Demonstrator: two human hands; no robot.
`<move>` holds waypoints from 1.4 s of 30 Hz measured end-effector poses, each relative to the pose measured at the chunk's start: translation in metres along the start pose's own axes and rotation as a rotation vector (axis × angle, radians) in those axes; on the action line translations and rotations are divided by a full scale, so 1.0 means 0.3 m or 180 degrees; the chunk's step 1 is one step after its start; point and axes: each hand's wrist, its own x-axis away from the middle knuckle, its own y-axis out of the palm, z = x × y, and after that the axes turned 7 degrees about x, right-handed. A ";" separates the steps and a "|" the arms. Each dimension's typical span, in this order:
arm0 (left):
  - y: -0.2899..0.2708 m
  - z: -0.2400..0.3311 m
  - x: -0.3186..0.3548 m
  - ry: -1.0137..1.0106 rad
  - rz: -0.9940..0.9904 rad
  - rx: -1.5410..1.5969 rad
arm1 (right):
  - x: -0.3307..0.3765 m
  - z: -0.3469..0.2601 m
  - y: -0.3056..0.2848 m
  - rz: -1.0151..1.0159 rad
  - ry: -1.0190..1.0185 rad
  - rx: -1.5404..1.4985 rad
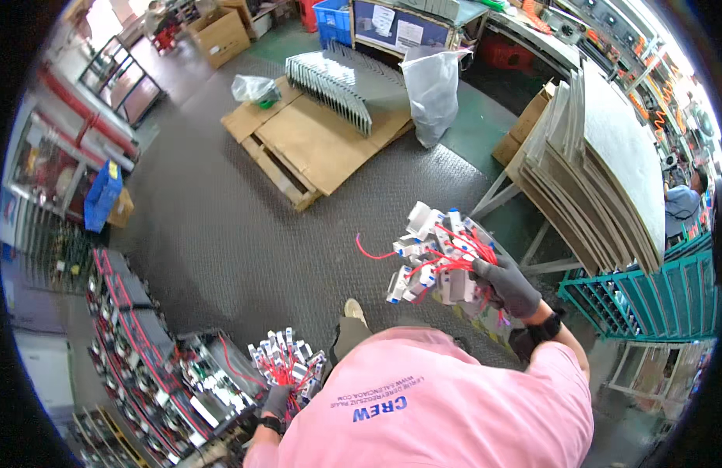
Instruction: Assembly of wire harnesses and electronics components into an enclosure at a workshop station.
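Note:
My right hand (511, 287), in a dark grey glove, is closed round the red wires of a large bunch of white plastic parts with blue bits (443, 253). The bunch hangs out in front of me on the right, and one loose red wire curls off its left side. Low on the left, my left hand (279, 402), also gloved, grips a second bunch of red-wired white parts (291, 351). This smaller bunch is beside a rack loaded with dark units and red wires (146, 335). Exactly what kind of parts these are is too small to tell.
Ahead, a pallet topped with cardboard (330, 148) carries a row of metal sheets (330, 90). Beside it stands a white sack (433, 97). Large boards (603, 171) lean on a frame at right, near a green rack (650, 300). A person (683, 204) sits far right.

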 end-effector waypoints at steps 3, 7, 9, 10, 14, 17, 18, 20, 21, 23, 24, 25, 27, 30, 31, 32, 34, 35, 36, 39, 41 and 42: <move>-0.137 0.512 -0.212 -0.0736 0.0179 0.1698 | -0.043 -0.015 -0.069 0.0637 -0.0132 -0.0582; -0.263 0.897 -0.495 -0.0694 0.0444 0.1163 | -0.069 -0.092 -0.125 0.0793 -0.0164 -0.0745; -0.312 1.083 -0.633 -0.0406 0.0211 0.0611 | -0.106 -0.136 -0.169 0.0831 -0.0017 -0.0793; -0.324 1.182 -0.696 -0.0376 0.0199 0.0595 | -0.137 -0.163 -0.192 0.0856 -0.0038 -0.0808; -0.312 1.584 -0.863 -0.0036 -0.0013 0.0868 | -0.210 -0.193 -0.285 0.1110 0.0198 -0.0809; -0.367 1.725 -0.863 0.0190 -0.0147 0.0599 | -0.150 -0.217 -0.192 0.1310 -0.0040 -0.1180; -0.374 1.781 -0.812 0.0229 -0.0250 0.0527 | -0.116 -0.228 -0.146 0.1438 -0.0082 -0.1251; -0.343 1.965 -0.752 0.0338 -0.0524 0.0649 | -0.089 -0.267 -0.125 0.1769 -0.0210 -0.1322; -0.357 1.969 -0.758 0.0422 -0.0639 0.0537 | -0.062 -0.267 -0.110 0.1685 -0.0044 -0.1316; -0.375 2.006 -0.752 0.0567 -0.0912 0.0513 | -0.043 -0.269 -0.062 0.1870 -0.0136 -0.1502; -0.377 2.025 -0.769 0.0599 -0.1069 0.0548 | -0.041 -0.286 -0.057 0.1997 -0.0253 -0.1472; -0.397 2.018 -0.756 0.0409 -0.1116 0.0359 | -0.011 -0.280 -0.002 0.2044 -0.0209 -0.1475; -0.403 1.994 -0.738 0.0630 -0.1344 0.0296 | 0.018 -0.216 0.103 0.2268 -0.0552 -0.1389; -0.328 2.040 -0.729 0.1151 -0.1879 0.0195 | 0.036 -0.197 0.228 0.2715 -0.0531 -0.1571; -0.331 2.041 -0.724 0.1183 -0.1999 0.0223 | 0.041 -0.197 0.267 0.2778 -0.0600 -0.1581; -0.330 2.044 -0.717 0.1203 -0.2114 0.0245 | 0.042 -0.191 0.298 0.2845 -0.0682 -0.1588; -0.345 2.086 -0.678 0.1339 -0.2146 -0.0092 | 0.030 -0.175 0.353 0.2971 -0.0804 -0.1635; -0.354 2.092 -0.688 0.1445 -0.2219 -0.0265 | 0.049 -0.197 0.383 0.2902 -0.0646 -0.1753; -0.348 2.107 -0.699 0.1558 -0.2306 -0.0438 | 0.051 -0.195 0.400 0.2955 -0.0680 -0.1781; -0.335 2.179 -0.662 0.1662 -0.2353 -0.0784 | 0.038 -0.170 0.433 0.3039 -0.0742 -0.1896; -0.349 2.202 -0.594 0.1739 -0.2256 -0.1093 | 0.014 -0.152 0.475 0.3179 -0.1010 -0.2018; -0.352 2.210 -0.587 0.1795 -0.2253 -0.1129 | 0.003 -0.148 0.487 0.3206 -0.1066 -0.2044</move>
